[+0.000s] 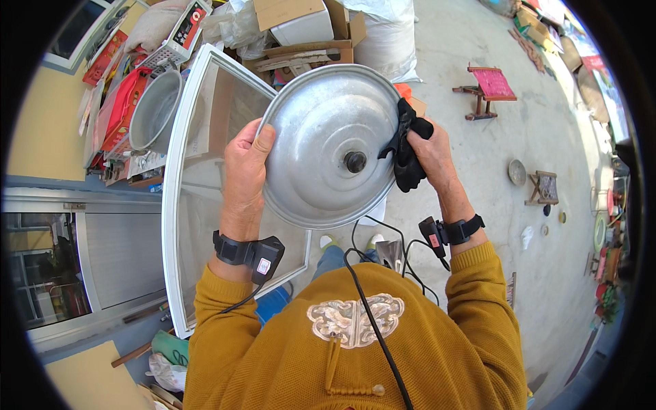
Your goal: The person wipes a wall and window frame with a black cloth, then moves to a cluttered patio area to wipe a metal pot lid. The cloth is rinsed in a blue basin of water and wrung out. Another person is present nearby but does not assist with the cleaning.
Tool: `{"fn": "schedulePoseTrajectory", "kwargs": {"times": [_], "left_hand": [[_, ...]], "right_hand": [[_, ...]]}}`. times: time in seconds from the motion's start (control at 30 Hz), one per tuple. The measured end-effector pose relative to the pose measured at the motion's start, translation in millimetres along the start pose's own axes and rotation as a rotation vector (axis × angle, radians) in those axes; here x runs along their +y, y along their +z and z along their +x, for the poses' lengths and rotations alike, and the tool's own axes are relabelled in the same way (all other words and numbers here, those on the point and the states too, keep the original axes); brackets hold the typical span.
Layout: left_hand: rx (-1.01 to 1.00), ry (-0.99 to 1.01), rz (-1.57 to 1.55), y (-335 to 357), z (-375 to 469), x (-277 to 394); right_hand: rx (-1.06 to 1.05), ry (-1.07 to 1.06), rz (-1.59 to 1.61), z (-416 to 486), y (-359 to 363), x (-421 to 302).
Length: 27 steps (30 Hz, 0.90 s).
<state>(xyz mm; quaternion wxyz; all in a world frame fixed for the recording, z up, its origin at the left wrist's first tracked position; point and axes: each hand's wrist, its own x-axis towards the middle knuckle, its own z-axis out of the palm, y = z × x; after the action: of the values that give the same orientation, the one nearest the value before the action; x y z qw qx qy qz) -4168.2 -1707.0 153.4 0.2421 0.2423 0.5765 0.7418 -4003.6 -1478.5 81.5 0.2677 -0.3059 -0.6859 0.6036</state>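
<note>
A round aluminium pot lid (pixel 312 154) with a black knob (pixel 355 162) is held up in front of my chest, its outer face towards me. My left hand (pixel 247 166) grips the lid's left rim, thumb on top. At the right rim my right hand (pixel 433 154) clutches a bunched black cloth (pixel 408 148) against the lid; the fingers behind the cloth are hidden. Each wrist wears a black strap with a small device, and cables run from them.
A white-framed glass panel (pixel 177 205) stands close at the left. Beyond it are a large metal pot (pixel 156 110) and boxes. Cardboard boxes (pixel 353 38) and a white sack (pixel 384 41) lie ahead. Folding stools (pixel 494 84) (pixel 544 187) and a metal bowl (pixel 517 172) stand on the concrete floor at right.
</note>
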Motion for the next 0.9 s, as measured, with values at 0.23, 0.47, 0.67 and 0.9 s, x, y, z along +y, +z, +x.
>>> {"fn": "schedulePoseTrajectory", "kwargs": {"times": [0.23, 0.47, 0.67, 0.9], "left_hand": [[0.100, 0.025, -0.030, 5, -1, -16], [0.230, 0.073, -0.065, 13, 4, -41], [0.252, 0.033, -0.222, 25, 4, -41], [0.208, -0.027, -0.258, 55, -7, -42]], "right_hand": [[0.011, 0.299, 0.366, -38, 17, 32], [-0.167, 0.370, 0.139, -67, 16, 33], [0.047, 0.326, 0.280, -46, -61, 1], [0.163, -0.313, 0.438, 3, -50, -40]]}}
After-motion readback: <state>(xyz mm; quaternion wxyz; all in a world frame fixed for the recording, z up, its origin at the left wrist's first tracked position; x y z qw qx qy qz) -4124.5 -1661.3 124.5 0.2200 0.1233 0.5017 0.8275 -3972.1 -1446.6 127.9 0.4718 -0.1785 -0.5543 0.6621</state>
